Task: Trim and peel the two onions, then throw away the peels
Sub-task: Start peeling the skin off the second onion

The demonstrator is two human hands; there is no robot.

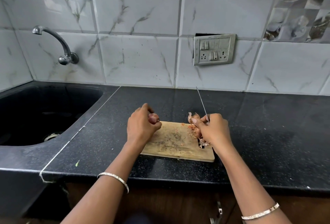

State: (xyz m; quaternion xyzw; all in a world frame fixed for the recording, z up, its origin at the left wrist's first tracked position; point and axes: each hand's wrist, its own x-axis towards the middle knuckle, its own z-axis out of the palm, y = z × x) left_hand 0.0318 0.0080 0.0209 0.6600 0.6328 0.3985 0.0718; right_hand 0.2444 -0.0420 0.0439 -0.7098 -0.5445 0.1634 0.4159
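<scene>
Your left hand [141, 125] curls round a small onion [153, 118], fingers and thumb closed on it, just above the 10 o'clock corner of the cutting board [171, 141]. The onion is rounded, with smooth, glossy purple-red skin; your fingers hide most of it.

Your right hand [213, 129] is clamped on a knife [202, 105] at the board's 2 o'clock corner. Its thin, narrow steel blade points away from you toward 12 o'clock. The thumb of that hand also pins a curled, papery peel [192, 116] against the fingers.

More peels [195, 130], dry, crinkled and pinkish-orange, lie heaped on the board's 3 o'clock side under that hand. Small flakes are scattered toward the middle, and a few pieces sit at the handle slot near 4 o'clock.

The board is a pale rectangular wooden slab, scored and darkly stained at its centre. It lies flat on a polished, speckled black stone countertop [267, 125].

At 9 o'clock from the board a matte black sink [53, 98] is sunk into the counter, with a round metal drain at its bottom. A curved chrome tap [57, 45] juts from glossy marble-patterned wall tiles [139, 9] at 10 o'clock. A grey switch panel [214, 49] sits at 1 o'clock.
</scene>
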